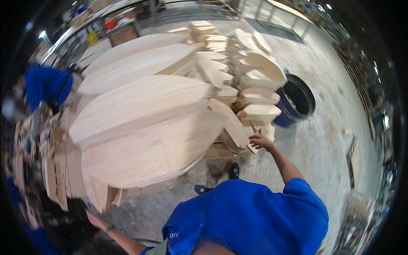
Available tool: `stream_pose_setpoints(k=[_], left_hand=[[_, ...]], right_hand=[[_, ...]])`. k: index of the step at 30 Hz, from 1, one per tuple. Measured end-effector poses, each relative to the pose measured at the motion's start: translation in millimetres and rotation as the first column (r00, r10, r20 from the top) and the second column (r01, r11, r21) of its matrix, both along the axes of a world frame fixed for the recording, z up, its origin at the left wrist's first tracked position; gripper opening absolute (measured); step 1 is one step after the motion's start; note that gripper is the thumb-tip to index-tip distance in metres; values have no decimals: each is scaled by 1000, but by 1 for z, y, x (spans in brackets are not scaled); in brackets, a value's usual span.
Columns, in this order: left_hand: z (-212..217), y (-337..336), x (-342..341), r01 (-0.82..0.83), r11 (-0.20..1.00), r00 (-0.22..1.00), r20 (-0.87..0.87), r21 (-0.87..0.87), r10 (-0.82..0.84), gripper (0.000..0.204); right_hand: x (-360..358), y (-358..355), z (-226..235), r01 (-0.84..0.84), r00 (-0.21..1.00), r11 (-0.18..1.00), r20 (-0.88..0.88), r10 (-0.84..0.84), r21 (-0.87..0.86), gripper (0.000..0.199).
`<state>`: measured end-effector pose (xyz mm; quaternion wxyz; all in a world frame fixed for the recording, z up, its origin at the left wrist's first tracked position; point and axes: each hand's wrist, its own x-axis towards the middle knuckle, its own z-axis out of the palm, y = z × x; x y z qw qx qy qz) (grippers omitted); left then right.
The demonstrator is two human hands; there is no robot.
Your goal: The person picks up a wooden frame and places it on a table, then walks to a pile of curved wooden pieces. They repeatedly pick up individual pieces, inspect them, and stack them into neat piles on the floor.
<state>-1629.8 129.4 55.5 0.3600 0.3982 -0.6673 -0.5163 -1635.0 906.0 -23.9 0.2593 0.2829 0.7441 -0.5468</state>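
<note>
My right hand (pixel 261 141) reaches out with its fingers apart, beside the near right end of the wood stacks. A thin pointed wood sliver (pixel 253 127) shows just above its fingertips; I see no grip on it. My left hand (pixel 97 222) hangs low at the left, slightly blurred, fingers stretched out and nothing visible in it. Nearest to it is the lower end of a curved wood piece (pixel 97 193). Large pale leaf-shaped wood panels (pixel 153 146) lie in stacks between my hands, with more panels (pixel 140 104) behind.
Cut curved wood blocks (pixel 257 95) are piled right of the panels. A dark blue barrel (pixel 297 100) stands on the concrete floor (pixel 327 140) beyond them. At the left a person in blue (pixel 46 87) bends near the stacks. Benches (pixel 191 17) line the back.
</note>
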Motion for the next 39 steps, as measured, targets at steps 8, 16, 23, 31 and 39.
stream_pose_setpoints(k=[8, 16, 23, 31, 39], left_hand=[[-93, 190, 99, 67, 988, 683, 715, 140, -148, 47], [-123, 378, 94, 310, 754, 425, 625, 579, -655, 46], [-114, 502, 98, 281, 743, 425, 615, 608, -664, 46], [-95, 570, 135, 170, 766, 432, 652, 620, -624, 46], [-124, 591, 95, 360, 730, 451, 577, 581, -681, 43]], right_hand=[[50, 91, -27, 308, 937, 923, -240, -253, 230, 31], [-102, 272, 27, 400, 744, 456, -572, 345, 795, 39], [-281, 367, 62, 302, 842, 340, -417, 343, 891, 65], [-298, 420, 58, 374, 713, 593, -630, 308, 713, 48], [-253, 436, 42, 303, 798, 184, -355, 487, 935, 42]])
